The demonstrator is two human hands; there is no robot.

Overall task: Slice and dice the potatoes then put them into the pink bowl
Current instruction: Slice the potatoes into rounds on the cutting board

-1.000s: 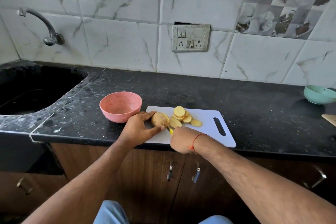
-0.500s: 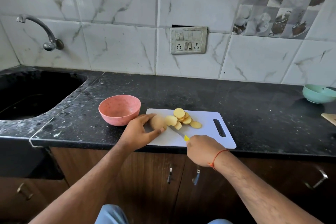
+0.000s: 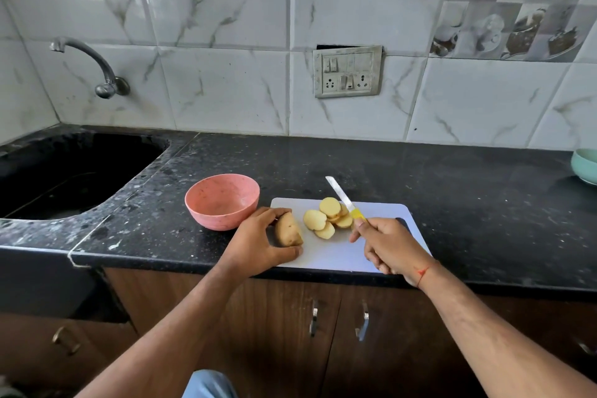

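Slicing step, as I read it from my end; dicing not begun. Nearest me, at the front edge of the cutting board (image 3: 326, 254), my L hand (image 3: 258, 244) curls round the uncut potato end (image 3: 288, 230) near the board's left edge, thumb under, fingers over the top. R hand (image 3: 392, 244), front-right part of the board, is clenched on the yellow handle of the knife (image 3: 343, 200); blade lifted, pointing away toward the board's back edge, over the slices. Potato slices (image 3: 328, 218), a loose overlapping pile, sit mid-board toward the back.

Next move, my guess: bring the blade back down beside the L fingertips for another slice, w/ fingers tucked clear.

Pink bowl (image 3: 222, 200) on the counter just off the board's back-left corner: no potato inside. Green bowl (image 3: 585, 166) at the counter's far right; contents can't tell.
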